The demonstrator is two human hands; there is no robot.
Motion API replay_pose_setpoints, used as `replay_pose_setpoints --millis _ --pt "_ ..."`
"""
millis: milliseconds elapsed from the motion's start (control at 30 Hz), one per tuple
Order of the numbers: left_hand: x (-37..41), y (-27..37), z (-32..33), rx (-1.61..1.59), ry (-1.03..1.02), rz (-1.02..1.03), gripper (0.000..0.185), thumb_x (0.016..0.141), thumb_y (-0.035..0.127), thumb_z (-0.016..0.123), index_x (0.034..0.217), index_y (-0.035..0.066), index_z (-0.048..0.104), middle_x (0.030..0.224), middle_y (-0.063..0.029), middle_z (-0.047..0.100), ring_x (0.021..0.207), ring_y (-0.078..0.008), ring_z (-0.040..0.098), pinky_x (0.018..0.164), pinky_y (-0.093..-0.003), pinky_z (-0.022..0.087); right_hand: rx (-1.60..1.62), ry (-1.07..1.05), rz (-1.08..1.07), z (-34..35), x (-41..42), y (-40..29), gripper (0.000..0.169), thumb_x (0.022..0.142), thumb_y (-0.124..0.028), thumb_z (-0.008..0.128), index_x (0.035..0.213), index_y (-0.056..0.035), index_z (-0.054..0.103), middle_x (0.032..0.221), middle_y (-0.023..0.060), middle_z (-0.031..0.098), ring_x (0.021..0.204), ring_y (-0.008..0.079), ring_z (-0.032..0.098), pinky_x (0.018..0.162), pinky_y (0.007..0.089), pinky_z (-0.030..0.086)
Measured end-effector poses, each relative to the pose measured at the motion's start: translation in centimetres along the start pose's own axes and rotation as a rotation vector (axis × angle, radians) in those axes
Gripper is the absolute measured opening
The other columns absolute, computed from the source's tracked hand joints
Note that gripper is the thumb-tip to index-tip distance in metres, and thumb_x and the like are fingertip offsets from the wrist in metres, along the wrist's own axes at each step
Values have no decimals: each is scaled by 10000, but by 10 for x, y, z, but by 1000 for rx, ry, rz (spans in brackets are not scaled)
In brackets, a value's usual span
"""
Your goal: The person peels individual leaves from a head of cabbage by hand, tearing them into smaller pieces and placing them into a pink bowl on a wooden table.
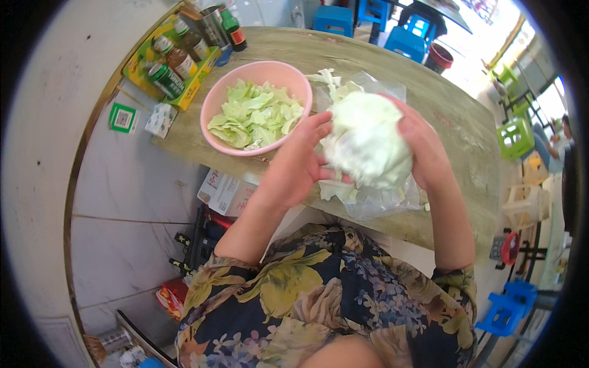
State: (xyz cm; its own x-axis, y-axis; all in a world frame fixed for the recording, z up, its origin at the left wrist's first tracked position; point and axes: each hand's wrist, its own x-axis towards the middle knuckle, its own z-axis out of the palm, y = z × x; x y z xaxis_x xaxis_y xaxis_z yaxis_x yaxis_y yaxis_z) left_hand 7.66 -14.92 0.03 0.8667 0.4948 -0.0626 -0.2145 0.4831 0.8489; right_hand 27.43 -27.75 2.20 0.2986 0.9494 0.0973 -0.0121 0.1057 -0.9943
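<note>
A pale green cabbage head (370, 138), slightly blurred, is held over the table between my two hands. My right hand (425, 145) wraps its right side, with some fingers hidden behind it. Against its left side lie the spread fingers of my left hand (301, 158). Beneath the cabbage is a crumpled clear plastic bag (384, 204), partly covered by loose outer leaves (338, 191). To the left stands a pink plastic basket (205, 117) holding torn cabbage leaves (257, 112).
The wooden table (460, 152) has a wall along its left. A yellow-green carton (200, 85) of bottles and a can, a green glass bottle (232, 27) and a tissue pack (161, 119) stand at its far left. Blue stools (333, 20) are beyond; a seated person (554, 142) is at right.
</note>
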Motion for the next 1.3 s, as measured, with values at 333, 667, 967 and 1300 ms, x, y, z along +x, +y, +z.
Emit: replay_pose_setpoints --millis 333,667,967,1300 --pt "4 -35 -1 369 214 389 1156 771 232 866 1588 4 80 1547 -237 291 1402 -314 395 1146 -430 374 -758 158 -372 24 -13 6 474 970 -195 626 1406 -21 558 1401 243 565 1310 382 542 1074 420 433" --pt "-2 -43 -8 839 289 793 1116 723 50 845 1578 -10 132 1542 -218 296 1414 -313 381 1159 -454 347 -952 351 -637 61 11 -18 305 827 -221 800 884 -33 566 828 101 579 721 284 609 638 379 494" --pt "0 -49 -12 872 308 919 1077 692 69 853 1548 -22 205 1537 -251 310 1429 -411 357 1173 -551 262 -872 308 -608 65 5 -20 272 866 -202 725 977 -27 548 904 147 637 740 342 641 642 408 517" --pt "2 -39 -12 1156 268 1039 1042 670 78 847 1527 -10 259 1500 -235 377 1403 -434 388 1159 -633 209 -1039 266 -478 57 4 -17 276 837 -23 619 1106 -7 555 854 163 637 695 296 644 653 400 518"
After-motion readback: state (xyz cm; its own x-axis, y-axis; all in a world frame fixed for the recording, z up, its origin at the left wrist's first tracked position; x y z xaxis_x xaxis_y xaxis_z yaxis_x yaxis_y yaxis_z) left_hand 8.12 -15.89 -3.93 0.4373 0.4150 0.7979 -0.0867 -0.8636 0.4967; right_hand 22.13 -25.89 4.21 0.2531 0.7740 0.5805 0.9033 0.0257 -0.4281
